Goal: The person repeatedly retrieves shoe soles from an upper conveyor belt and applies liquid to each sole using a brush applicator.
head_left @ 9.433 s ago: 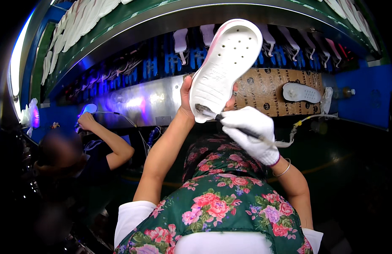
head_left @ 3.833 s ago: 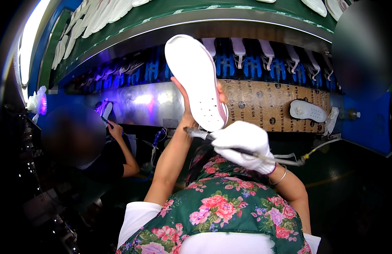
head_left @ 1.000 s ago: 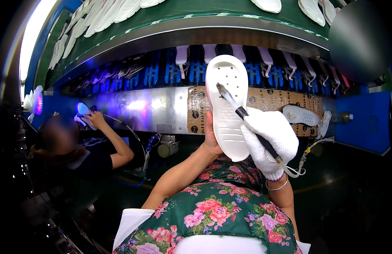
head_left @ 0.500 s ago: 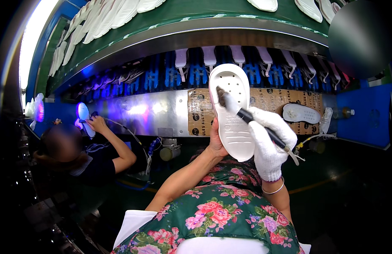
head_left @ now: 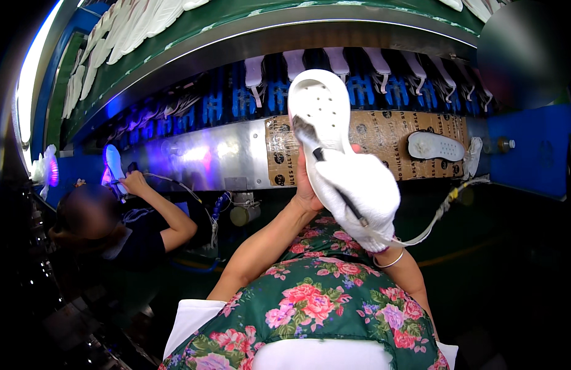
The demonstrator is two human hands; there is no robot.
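Note:
A white shoe sole with small holes in its forefoot is held upright before me. My left hand, bare, is closed around its left edge, partly hidden behind the sole. In my right hand, covered by a white knitted glove, is a dark brush with a black handle and a pale hose trailing off to the right. The bristles touch the left inner edge of the sole near its middle. My gloved hand covers the heel part.
Another white sole lies on a cardboard-covered bench. Lilac shoe parts hang in a row on blue holders behind it. White soles sit on a green belt above. A co-worker's hand is at a sole under violet light. A bottle stands far right.
The brush has moved down from the forefoot holes to the left inner edge. My right hand has turned and shifted left across the sole, now hiding its heel. My left hand still holds it.

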